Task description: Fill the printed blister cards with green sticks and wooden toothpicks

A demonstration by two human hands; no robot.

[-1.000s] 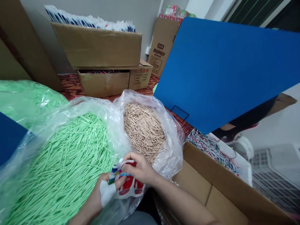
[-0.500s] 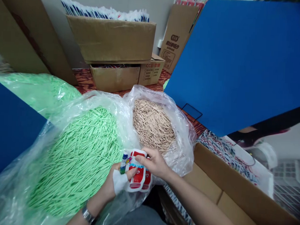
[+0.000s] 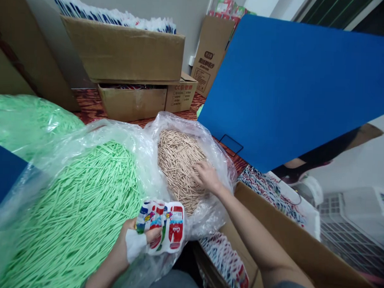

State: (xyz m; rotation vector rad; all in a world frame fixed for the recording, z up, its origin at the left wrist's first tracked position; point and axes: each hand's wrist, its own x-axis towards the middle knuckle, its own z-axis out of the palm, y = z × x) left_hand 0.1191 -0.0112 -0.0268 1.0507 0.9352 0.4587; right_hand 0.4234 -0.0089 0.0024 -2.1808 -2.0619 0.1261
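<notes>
My left hand (image 3: 132, 242), with a white wrap round its thumb base, is closed on some cola packets (image 3: 160, 227) printed with red cola cups, held over the front rim of the plastic bags. My right hand (image 3: 206, 176) reaches over the tan sticks (image 3: 181, 160) in the clear bag, its fingers stretched out and slightly apart at the heap's right side. Whether the fingertips press into the sticks I cannot tell. Long green paper-like sticks (image 3: 92, 207) fill the larger bag to the left, beside my left hand.
An open cardboard box (image 3: 280, 231) at the right holds a row of similar packets (image 3: 227, 263). A blue board (image 3: 291, 93) slants across the upper right. Behind the bags stands a carton (image 3: 122, 53) full of upright packets. A white tray (image 3: 312, 219) lies beyond the open box.
My right hand has left the packets and moved up and forward onto the tan sticks. My left hand alone keeps the packets, now fanned wider. The camera view has swung.
</notes>
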